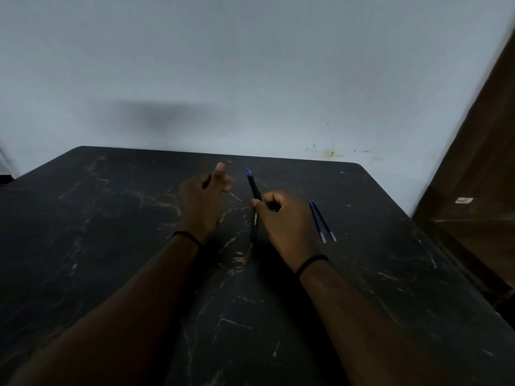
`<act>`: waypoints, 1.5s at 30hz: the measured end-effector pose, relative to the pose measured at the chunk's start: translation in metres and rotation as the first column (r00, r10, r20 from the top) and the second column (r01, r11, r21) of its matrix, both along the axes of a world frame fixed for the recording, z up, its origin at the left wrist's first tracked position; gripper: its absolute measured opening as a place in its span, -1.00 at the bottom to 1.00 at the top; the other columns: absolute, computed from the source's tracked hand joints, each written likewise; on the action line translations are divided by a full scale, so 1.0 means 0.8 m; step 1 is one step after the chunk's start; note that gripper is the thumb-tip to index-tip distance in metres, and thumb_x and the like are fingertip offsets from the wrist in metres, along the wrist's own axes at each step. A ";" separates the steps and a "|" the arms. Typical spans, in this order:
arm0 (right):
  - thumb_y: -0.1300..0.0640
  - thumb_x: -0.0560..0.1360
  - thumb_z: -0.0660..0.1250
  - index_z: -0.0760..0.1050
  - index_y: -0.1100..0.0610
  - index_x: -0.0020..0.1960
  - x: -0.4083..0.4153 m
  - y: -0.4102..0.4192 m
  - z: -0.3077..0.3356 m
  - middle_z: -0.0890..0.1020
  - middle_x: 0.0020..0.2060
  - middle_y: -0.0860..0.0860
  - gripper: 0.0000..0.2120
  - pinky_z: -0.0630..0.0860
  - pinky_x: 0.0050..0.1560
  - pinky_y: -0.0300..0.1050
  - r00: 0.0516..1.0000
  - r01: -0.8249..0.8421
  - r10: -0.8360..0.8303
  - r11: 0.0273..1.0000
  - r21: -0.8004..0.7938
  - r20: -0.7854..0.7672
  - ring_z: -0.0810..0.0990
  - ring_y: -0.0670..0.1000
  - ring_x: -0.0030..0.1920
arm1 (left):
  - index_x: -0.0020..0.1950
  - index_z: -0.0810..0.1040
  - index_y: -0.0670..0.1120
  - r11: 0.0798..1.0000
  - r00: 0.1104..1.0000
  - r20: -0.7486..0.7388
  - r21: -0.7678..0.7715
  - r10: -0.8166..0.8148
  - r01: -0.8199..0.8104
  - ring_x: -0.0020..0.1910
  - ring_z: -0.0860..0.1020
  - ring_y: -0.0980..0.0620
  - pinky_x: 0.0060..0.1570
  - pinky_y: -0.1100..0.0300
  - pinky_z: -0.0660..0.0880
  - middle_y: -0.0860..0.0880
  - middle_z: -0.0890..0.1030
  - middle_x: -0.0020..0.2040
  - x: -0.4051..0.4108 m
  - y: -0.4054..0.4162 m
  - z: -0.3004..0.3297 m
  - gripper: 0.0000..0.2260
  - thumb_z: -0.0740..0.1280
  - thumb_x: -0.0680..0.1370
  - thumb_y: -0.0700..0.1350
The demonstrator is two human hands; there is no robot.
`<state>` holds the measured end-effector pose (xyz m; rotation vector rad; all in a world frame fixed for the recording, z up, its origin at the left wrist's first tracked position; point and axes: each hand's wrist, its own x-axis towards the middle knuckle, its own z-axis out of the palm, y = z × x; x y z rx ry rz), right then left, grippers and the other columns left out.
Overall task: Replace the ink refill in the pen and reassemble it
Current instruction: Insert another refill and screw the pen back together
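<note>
The right hand [281,218] pinches the pen [255,203] at its middle, blue tip pointing far, above the desk [111,246]. The left hand [202,203] is loosely spread and empty, probably ready to unscrew it. Two refills [322,221] lie just right, within reach.

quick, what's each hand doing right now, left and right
Left hand: open, empty, fingers loosely curled above the table.
Right hand: closed in a grip on the pen; two refills lie untouched beside it.
</note>
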<state>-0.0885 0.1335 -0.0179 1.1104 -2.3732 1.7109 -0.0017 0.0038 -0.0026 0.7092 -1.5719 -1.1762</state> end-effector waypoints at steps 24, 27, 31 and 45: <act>-0.12 0.57 0.31 0.47 -0.04 -0.27 -0.009 0.003 -0.002 0.53 -0.41 -0.11 -0.72 0.43 -0.28 -0.14 0.993 0.030 -0.020 0.996 0.085 -0.117 0.51 -0.15 -0.35 | -0.23 0.45 -0.06 0.908 0.744 0.629 -0.413 0.226 0.074 -0.33 0.46 0.03 -0.34 0.16 0.32 -0.02 0.49 -0.30 0.015 -0.017 0.006 -0.74 0.25 0.63 -0.02; -0.12 0.58 0.28 0.52 -0.03 -0.20 -0.009 0.005 -0.001 0.57 -0.35 -0.11 -0.76 0.53 -0.22 -0.06 0.989 0.012 0.004 0.994 0.108 -0.145 0.54 -0.12 -0.29 | 0.07 0.52 -0.07 0.909 0.825 0.537 -0.409 0.176 0.073 -0.13 0.51 0.04 -0.18 0.17 0.41 0.01 0.53 -0.10 0.012 -0.019 -0.001 -0.90 0.32 0.60 -0.08; -0.06 0.59 0.28 0.56 -0.02 -0.13 -0.010 0.005 0.004 0.57 -0.32 -0.08 -0.81 0.49 -0.21 -0.08 0.978 -0.001 0.032 0.989 0.148 -0.207 0.55 -0.08 -0.25 | 0.07 0.59 -0.06 0.860 0.852 0.488 -0.502 0.190 0.095 -0.12 0.52 0.04 -0.22 0.23 0.37 -0.02 0.57 -0.05 0.012 -0.027 -0.005 -0.90 0.38 0.56 -0.14; -0.04 0.57 0.30 0.61 -0.08 0.08 -0.009 0.004 0.005 0.59 -0.03 -0.04 -0.85 0.54 0.11 0.07 0.965 0.073 -0.030 0.985 0.158 -0.261 0.52 0.02 0.07 | 0.07 0.67 -0.07 0.822 0.865 0.433 -0.568 0.254 0.042 -0.11 0.53 -0.01 -0.19 0.20 0.37 -0.04 0.59 -0.04 0.014 -0.035 -0.008 -0.84 0.42 0.51 -0.22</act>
